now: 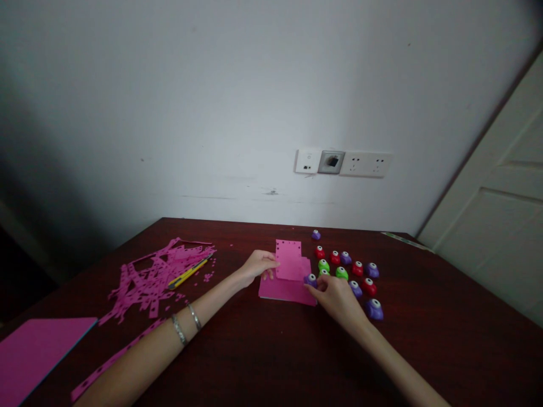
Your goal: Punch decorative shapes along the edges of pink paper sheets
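My left hand (pixel 259 264) pinches the left edge of a small pink paper card (pixel 289 260), which has small punched holes along its top and sides. Beneath that card lie more pink sheets (pixel 284 291). Closed around a purple craft punch (pixel 311 280) is my right hand (pixel 337 297), beside the lower right corner of the card. Several other small punches stand just beyond and to the right of my right hand, among them a green punch (pixel 341 273), a red punch (pixel 369 287) and a purple punch (pixel 374 309).
At the left sits a heap of cut pink paper strips (pixel 148 277) with a yellow cutter knife (pixel 189 275) beside it. A larger pink sheet stack (pixel 40 350) lies near left. A ruler (pixel 407 241) rests at the far right edge. Behind the table rises a wall (pixel 212 113) with sockets.
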Demonstrator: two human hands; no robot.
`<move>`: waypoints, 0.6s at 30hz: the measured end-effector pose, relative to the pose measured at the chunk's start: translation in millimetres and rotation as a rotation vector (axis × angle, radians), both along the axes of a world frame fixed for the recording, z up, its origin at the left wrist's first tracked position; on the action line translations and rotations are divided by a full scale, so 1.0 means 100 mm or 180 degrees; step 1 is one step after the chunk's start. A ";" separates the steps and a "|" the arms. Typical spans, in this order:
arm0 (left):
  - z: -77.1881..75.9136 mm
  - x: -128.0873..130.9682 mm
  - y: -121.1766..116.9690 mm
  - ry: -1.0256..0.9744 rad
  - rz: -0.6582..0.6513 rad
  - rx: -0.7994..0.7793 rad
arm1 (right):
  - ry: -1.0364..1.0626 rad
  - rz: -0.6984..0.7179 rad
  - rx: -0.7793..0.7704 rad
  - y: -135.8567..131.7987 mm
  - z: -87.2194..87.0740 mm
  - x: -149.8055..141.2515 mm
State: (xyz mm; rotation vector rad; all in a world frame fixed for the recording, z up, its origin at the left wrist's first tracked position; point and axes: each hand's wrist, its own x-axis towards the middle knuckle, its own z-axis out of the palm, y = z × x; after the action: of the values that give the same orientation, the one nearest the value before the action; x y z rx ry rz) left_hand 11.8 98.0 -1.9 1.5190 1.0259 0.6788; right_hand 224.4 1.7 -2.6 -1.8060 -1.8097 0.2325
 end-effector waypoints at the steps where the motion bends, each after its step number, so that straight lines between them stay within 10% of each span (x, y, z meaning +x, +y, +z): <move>1: 0.00 0.00 0.00 -0.0028 -0.0017 0.0003 | 0.0001 -0.0001 -0.0007 0.00 0.00 0.00; 18: 0.05 0.02 -0.05 -0.0030 0.0000 0.0014 | -0.0199 0.0042 -0.0080 -0.01 0.02 -0.02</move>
State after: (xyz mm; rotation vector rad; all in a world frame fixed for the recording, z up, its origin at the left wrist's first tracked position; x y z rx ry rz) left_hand 13.8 93.5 3.6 1.5185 1.0179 0.6879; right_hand 222.1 0.4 -0.8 -1.8379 -1.8699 0.2069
